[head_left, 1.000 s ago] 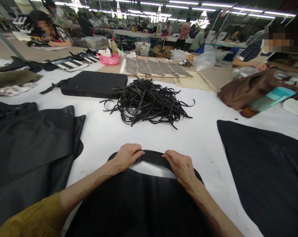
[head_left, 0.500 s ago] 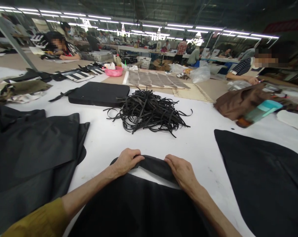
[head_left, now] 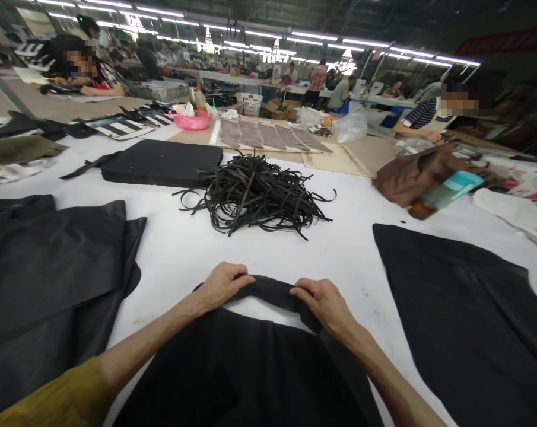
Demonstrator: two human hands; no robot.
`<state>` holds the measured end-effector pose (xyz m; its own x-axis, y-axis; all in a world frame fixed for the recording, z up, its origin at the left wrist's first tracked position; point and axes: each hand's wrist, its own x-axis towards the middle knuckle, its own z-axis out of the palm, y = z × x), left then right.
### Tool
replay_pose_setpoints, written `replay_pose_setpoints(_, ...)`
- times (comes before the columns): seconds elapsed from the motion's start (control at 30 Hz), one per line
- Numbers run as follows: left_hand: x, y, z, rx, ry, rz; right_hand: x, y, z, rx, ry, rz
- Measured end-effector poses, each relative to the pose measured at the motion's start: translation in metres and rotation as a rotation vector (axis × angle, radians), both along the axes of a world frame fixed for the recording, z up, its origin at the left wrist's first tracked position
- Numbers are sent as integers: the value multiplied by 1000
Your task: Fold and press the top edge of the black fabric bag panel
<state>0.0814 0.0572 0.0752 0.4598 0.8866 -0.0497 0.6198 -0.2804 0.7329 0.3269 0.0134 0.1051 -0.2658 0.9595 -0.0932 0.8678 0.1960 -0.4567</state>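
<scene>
A curved black strip (head_left: 270, 291) arches over the white tabletop in front of me, pinched at both sides. My left hand (head_left: 226, 284) grips its left part between thumb and fingers. On its right part, my right hand (head_left: 324, 302) is closed the same way. Below the strip lies a large black leather-like sheet (head_left: 250, 373), with a white gap showing between them. Whether strip and sheet are joined at the sides is hidden by my hands. Beyond them rests a tangled heap of thin black strips (head_left: 259, 196).
Black sheets (head_left: 50, 255) are piled at left, and another black panel (head_left: 459, 308) lies at right. A black padded block (head_left: 161, 163) sits behind the heap. A teal-lidded bottle (head_left: 446, 193) lies by brown fabric (head_left: 410, 175). Co-workers sit at left and right.
The view has shifted slightly, so the table things appear farther left. My right fingers have moved a little along the strip, and the gap beneath it looks wider.
</scene>
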Motion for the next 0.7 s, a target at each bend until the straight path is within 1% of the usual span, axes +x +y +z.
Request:
replay_pose_setpoints(0.07,-1,3,3,-30,-3,57,1,1,-6,129,-164,-26)
replay_pose_setpoints(0.1,0,3,5,-20,1,116,2,1,-8,173,-227,-25)
replay_pose_setpoints(0.17,3,-1,14,111,6,223,3,1,-9,226,-296,-16)
replay_pose_setpoints(0.2,6,-6,20,209,14,211,3,1,-9,243,-310,-12)
replay_pose_setpoints(0.23,10,-13,26,307,33,136,3,1,-7,255,-318,-8)
replay_pose_setpoints(0.27,16,-21,32,385,69,0,2,0,-6,261,-324,-4)
replay_pose_setpoints(0.3,23,-30,38,416,129,-179,2,0,-4,265,-329,1)
replay_pose_setpoints(0.33,31,-39,42,402,194,-356,1,0,-2,268,-333,4)
replay_pose_setpoints(0.37,38,-47,46,367,249,-477,0,0,-1,271,-336,6)
replay_pose_setpoints(0.4,45,-53,47,331,291,-554,0,0,0,275,-338,6)
replay_pose_setpoints(0.43,52,-58,47,298,318,-597,-1,0,0,280,-342,3)
replay_pose_setpoints(0.47,57,-62,46,274,332,-613,-1,0,0,286,-348,2)
replay_pose_setpoints(0.53,63,-66,39,249,348,-598,1,-1,-2,293,-362,6)
replay_pose_setpoints(0.63,62,-65,23,178,348,-505,9,-4,-11,306,-342,4)
replay_pose_setpoints(0.7,56,-56,13,58,261,-429,15,-4,-20,311,-236,21)
